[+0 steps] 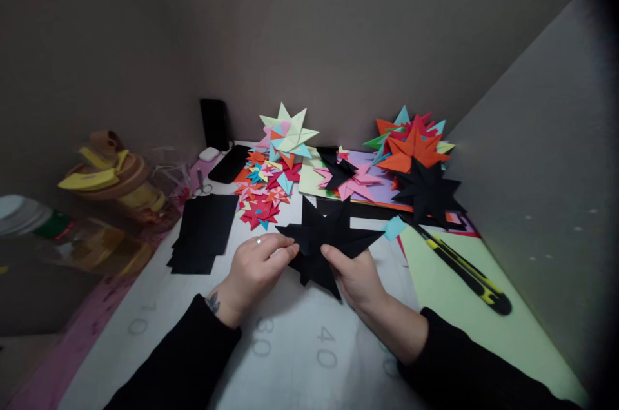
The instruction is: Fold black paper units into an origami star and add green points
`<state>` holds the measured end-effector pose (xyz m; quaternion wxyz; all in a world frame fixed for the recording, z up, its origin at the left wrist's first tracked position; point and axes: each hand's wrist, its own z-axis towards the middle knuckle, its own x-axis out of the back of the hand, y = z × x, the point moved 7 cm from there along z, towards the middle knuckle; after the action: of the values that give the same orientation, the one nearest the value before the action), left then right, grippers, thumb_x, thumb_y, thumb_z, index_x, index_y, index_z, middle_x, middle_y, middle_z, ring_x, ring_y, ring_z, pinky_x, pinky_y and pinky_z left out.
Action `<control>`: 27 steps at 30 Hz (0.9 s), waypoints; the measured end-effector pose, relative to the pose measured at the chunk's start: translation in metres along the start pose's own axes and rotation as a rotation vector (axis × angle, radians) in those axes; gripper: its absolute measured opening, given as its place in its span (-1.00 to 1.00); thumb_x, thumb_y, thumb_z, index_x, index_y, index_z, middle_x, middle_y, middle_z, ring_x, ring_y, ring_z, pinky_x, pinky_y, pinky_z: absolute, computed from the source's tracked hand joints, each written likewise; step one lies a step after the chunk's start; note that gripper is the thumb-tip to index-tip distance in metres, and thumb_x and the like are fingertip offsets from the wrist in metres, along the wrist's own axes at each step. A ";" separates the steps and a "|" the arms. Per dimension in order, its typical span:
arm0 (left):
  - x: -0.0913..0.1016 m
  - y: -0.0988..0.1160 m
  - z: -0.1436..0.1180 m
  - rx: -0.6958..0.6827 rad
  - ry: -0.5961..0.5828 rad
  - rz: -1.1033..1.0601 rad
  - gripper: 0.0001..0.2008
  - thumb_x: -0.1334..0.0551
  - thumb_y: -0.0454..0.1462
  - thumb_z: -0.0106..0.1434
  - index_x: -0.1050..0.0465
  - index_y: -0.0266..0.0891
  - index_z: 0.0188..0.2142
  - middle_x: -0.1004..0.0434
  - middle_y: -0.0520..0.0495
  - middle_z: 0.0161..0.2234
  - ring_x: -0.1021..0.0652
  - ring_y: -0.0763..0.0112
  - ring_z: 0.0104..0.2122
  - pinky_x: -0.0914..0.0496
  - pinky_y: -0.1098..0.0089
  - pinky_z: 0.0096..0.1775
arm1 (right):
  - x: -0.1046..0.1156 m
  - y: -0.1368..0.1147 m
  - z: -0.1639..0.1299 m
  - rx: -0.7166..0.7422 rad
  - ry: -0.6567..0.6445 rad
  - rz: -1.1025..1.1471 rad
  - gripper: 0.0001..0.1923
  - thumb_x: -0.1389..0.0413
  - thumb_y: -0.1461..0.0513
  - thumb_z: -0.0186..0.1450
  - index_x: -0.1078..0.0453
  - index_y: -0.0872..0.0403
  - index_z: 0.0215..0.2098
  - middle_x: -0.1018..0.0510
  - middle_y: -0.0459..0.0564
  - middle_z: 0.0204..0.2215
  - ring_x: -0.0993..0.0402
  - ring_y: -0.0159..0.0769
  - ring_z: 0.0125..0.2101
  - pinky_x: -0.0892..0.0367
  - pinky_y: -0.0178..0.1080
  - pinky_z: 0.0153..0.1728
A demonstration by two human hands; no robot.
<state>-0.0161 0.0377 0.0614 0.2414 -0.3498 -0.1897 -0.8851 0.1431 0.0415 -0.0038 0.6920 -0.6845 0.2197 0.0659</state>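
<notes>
Above the white mat, a many-pointed black paper star is held between both hands. My left hand, with a ring on one finger, pinches the star's left side between thumb and fingertips. Gripping the lower right part, my right hand has its thumb on top, while its other fingers are hidden behind the paper. A stack of black paper sheets lies left of my left hand. Small colourful folded paper stars lie just beyond the hands.
A yellow and black utility knife rests on light green paper at the right. Larger paper stars are piled at the back right. Phones, small scissors, a brown cup and a bottle stand or lie at the left.
</notes>
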 end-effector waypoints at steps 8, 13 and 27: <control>0.005 -0.016 0.008 0.266 0.088 -0.298 -0.91 -0.25 -0.38 0.22 -0.48 -0.20 -0.29 -0.59 -0.04 -0.37 -0.58 0.41 -0.36 -0.47 0.43 -0.29 | 0.014 0.003 0.001 0.081 0.047 -0.143 -0.62 -0.29 0.21 0.09 -0.48 0.05 -0.11 -0.62 0.04 -0.15 -0.45 -0.08 0.00 -0.23 0.02 0.13; 0.001 -0.025 0.008 0.376 0.047 -0.307 -0.93 -0.29 -0.35 0.19 -0.47 -0.21 -0.29 -0.55 -0.05 -0.35 -0.54 0.38 -0.34 -0.44 0.43 -0.32 | 0.017 0.005 0.001 0.081 0.067 -0.180 -0.60 -0.29 0.18 0.07 -0.49 0.05 -0.11 -0.61 0.05 -0.13 -0.45 -0.02 0.00 -0.27 0.05 0.10; -0.007 -0.034 0.007 0.274 -0.155 -0.309 -0.89 -0.25 -0.31 0.24 -0.37 -0.22 -0.23 -0.35 -0.07 -0.21 -0.44 0.36 -0.22 -0.36 0.36 -0.17 | 0.014 0.011 0.002 0.058 -0.015 -0.126 -0.56 -0.29 0.21 0.12 -0.44 0.07 -0.02 -0.57 0.06 -0.04 -0.48 -0.08 -0.03 -0.27 0.02 0.11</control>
<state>-0.0266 0.0708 0.0558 0.1330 -0.3475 -0.3777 -0.8478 0.1519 0.0408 -0.0193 0.7161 -0.6759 0.1728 0.0211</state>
